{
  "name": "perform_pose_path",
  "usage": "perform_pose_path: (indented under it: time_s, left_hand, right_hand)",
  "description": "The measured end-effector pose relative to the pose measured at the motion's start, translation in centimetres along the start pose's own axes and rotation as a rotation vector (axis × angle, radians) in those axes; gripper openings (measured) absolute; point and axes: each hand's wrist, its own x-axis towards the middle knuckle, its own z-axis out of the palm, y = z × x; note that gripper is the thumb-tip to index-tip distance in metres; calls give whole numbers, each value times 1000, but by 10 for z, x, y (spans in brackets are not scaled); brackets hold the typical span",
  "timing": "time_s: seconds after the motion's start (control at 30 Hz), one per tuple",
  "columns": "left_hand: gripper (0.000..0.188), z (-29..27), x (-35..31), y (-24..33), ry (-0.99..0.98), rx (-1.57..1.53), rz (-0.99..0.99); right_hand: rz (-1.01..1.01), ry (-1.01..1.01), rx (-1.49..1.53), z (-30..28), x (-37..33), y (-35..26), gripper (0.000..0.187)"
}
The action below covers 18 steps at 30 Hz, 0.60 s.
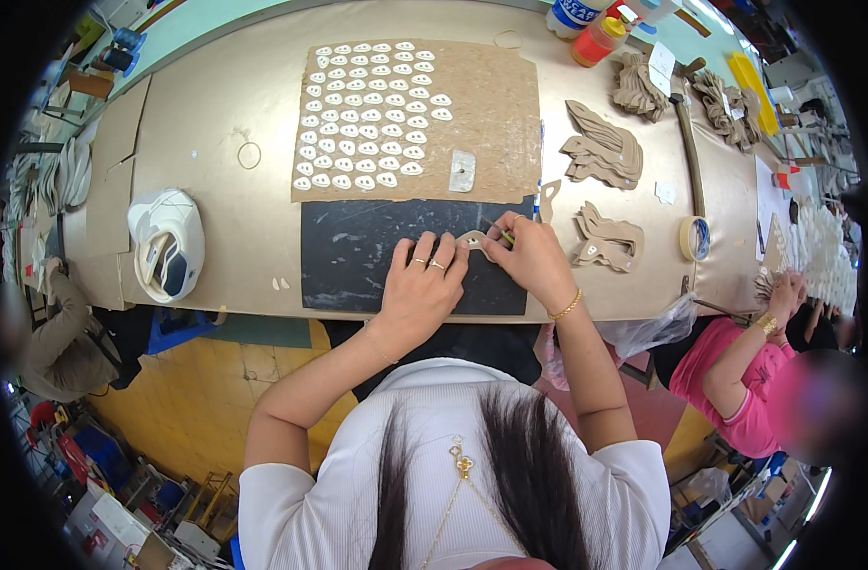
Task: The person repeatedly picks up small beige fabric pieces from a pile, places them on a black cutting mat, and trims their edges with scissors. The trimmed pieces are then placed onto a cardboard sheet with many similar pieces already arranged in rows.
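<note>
On a dark cutting mat (396,214) lies a small beige-and-white cut piece (474,239) with dark holes. My left hand (424,285) rests on the mat, its fingertips holding the left end of this piece. From the other side, my right hand (532,256) touches the piece with the thumb while its fingers pinch a thin pen-like tool (506,235). The tool's tip is too small to make out. Beyond the mat, a brown board (491,104) carries rows of white oval pieces (367,100) with holes, and a small whitish block (462,171).
Stacks of brown cut pieces (600,147) lie to the right, near a hammer (686,142) and a tape roll (694,238). A white cap (166,245) sits at left. Bottles (597,43) stand at the far edge. A person in pink (728,380) works at right, another (59,323) at left.
</note>
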Motion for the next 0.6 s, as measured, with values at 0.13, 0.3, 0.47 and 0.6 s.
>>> perform_pose_path:
  time_s: [0.13,0.3,0.47,0.6]
  left_hand:
    - [53,2,-2,-1,0,-9,6]
    - [53,4,-3,0,42,39,27]
    - [48,10,-6,10,58,-23,19]
    - [42,9,-5,10,66,-114,66]
  right_hand:
    - [18,-23,19,1,2,1,22]
    - [3,-23,-50,1,5,3,25]
    - [-38,30,-187,-1,4,-2,32]
    - [29,-1,-226,-7,4,-11,34]
